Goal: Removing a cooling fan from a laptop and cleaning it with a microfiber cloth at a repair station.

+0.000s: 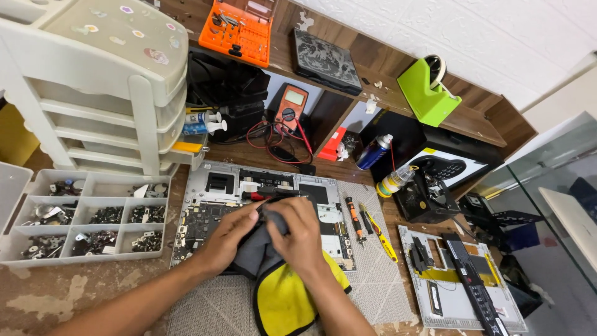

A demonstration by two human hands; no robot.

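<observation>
Cluttered wooden workbench [74, 298] — grey mat [379, 280], white wall [497, 37]

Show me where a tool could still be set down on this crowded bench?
Bare worn wood lies below the white compartment tray of metal parts. The grey patterned mat is free right of the yellow-and-grey cloth. Crowded: the opened silver laptop under both hands.

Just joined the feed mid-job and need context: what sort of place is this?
Probably an electronics repair bench. An opened laptop lies on the worn wooden table, a multimeter with leads sits behind it, and a parts tray holds small metal pieces. Both hands press a grey-and-yellow cloth over the laptop.
</observation>
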